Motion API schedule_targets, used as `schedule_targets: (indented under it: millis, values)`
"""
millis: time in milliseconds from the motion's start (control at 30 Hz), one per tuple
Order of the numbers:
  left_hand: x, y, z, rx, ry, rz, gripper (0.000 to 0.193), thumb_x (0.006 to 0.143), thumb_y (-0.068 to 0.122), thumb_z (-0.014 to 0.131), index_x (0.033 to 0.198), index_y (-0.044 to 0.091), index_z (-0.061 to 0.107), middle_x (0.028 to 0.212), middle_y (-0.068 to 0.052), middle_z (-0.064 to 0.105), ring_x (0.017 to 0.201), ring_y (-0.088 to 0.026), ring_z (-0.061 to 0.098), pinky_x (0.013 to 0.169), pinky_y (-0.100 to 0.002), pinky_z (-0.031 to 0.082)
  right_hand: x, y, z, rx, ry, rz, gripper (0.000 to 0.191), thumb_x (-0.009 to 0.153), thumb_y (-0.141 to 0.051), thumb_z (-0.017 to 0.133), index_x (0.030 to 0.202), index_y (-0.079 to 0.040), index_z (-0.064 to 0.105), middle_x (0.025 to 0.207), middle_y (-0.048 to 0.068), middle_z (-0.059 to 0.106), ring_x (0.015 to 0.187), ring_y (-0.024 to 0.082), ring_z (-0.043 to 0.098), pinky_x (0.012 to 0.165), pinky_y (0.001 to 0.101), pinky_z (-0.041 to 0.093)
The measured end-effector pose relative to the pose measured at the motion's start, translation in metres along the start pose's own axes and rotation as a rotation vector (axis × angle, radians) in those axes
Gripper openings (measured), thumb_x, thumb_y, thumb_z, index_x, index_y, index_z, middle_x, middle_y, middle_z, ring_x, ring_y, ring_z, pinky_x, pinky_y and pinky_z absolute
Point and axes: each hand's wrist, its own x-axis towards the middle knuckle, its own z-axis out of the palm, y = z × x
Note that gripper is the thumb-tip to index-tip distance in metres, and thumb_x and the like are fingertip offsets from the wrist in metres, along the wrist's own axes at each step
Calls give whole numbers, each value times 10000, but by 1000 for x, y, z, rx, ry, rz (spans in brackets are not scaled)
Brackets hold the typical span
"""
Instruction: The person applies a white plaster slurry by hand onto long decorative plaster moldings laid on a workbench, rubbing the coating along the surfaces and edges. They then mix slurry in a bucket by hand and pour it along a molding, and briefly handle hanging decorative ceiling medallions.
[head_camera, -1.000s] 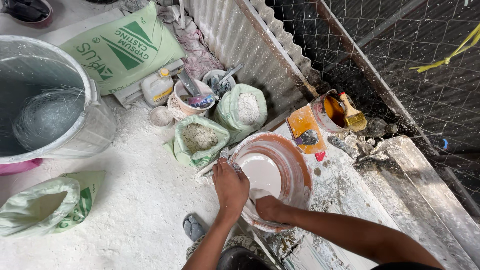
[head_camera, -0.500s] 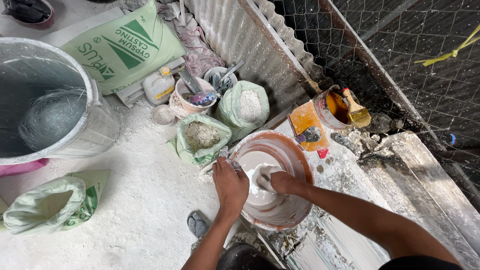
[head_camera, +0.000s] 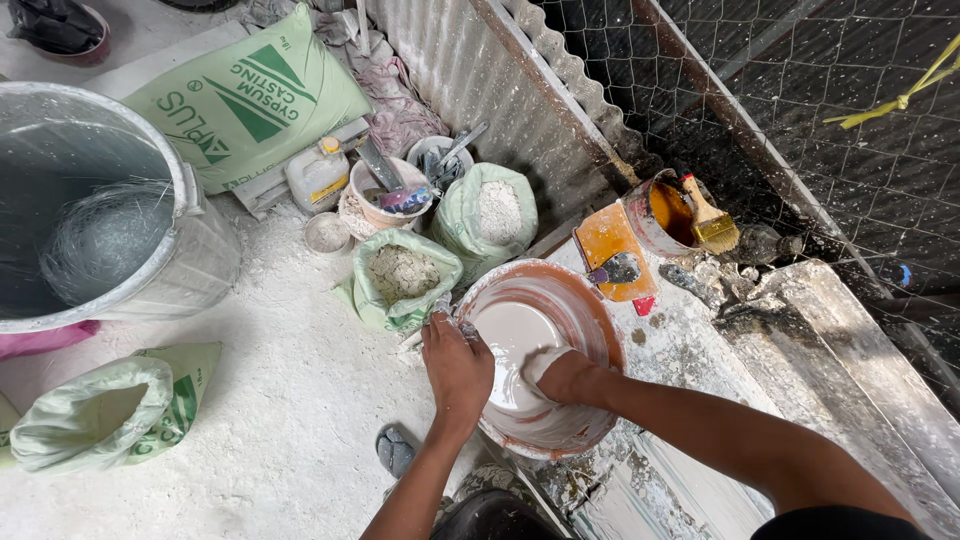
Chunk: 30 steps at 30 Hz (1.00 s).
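Observation:
A round orange-brown basin (head_camera: 590, 310) stands tilted in front of me, partly filled with smooth white slurry (head_camera: 510, 335). My left hand (head_camera: 455, 365) grips the basin's near left rim. My right hand (head_camera: 560, 372) is plunged into the white mix, its fingers coated and mostly hidden, so whether they hold anything cannot be seen. Both forearms reach in from the bottom of the view.
Two open green sacks of white powder (head_camera: 487, 212) and flakes (head_camera: 403, 275) stand behind the basin. A large grey barrel (head_camera: 190, 215) is at left, a slumped green sack (head_camera: 110, 415) lower left. An orange pot with a brush (head_camera: 710, 225) and a trowel (head_camera: 620, 268) sit by the wire fence.
My right hand has moved from the basin's near edge into the white mix and lies deeper in it now. My left hand has stayed on the rim.

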Motion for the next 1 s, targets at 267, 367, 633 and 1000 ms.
schedule_targets:
  millis: [267,367,633,1000]
  values:
    - [1,0,1,-10,-9,-1,489,781,-29,606,1233,-160,472,1159,-301,578,1105,-446,533,999,-542,416,5,1,1,123,0,-1,198,873,-157,628,948,-16,744,1054,205,721,1012,370,695,901,449,554]
    - [1,1,0,-6,-11,15,490,772,-29,619,1220,-161,473,1154,-301,574,1098,-445,530,998,-543,411,-1,-2,3,0,-12,-72,186,864,-118,619,946,-16,750,1034,196,728,977,370,715,847,463,576]
    - [1,2,0,15,-7,9,463,774,-24,629,1197,-139,479,1150,-288,580,1101,-444,529,986,-553,412,3,-12,-17,-26,-124,75,237,933,-99,563,1025,58,715,1034,291,721,980,412,729,858,477,584]
    - [1,-2,4,23,20,10,438,777,-8,628,1179,-117,493,1139,-270,595,1112,-444,532,968,-564,415,81,-23,40,439,-99,228,294,969,-186,479,1096,-48,705,1104,218,726,1050,363,696,913,481,533]
